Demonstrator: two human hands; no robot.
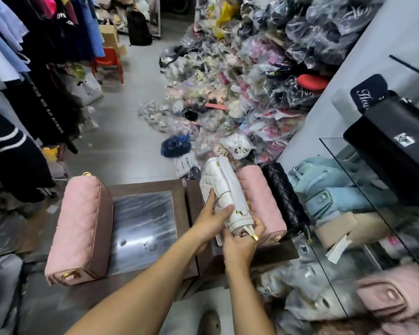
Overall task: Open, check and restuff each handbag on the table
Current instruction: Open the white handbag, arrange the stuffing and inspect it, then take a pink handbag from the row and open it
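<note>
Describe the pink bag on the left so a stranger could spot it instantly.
Find the brown-framed table with the mirrored top. On its left edge lies a pink quilted handbag with gold hardware. Unlike the other pink handbag, squeezed between the white handbag and black handbag on the right, it lies alone.

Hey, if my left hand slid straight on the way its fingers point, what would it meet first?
The left hand holds the white quilted handbag. Past it, it would probably meet the pink handbag alongside, though depth is unclear.
</note>
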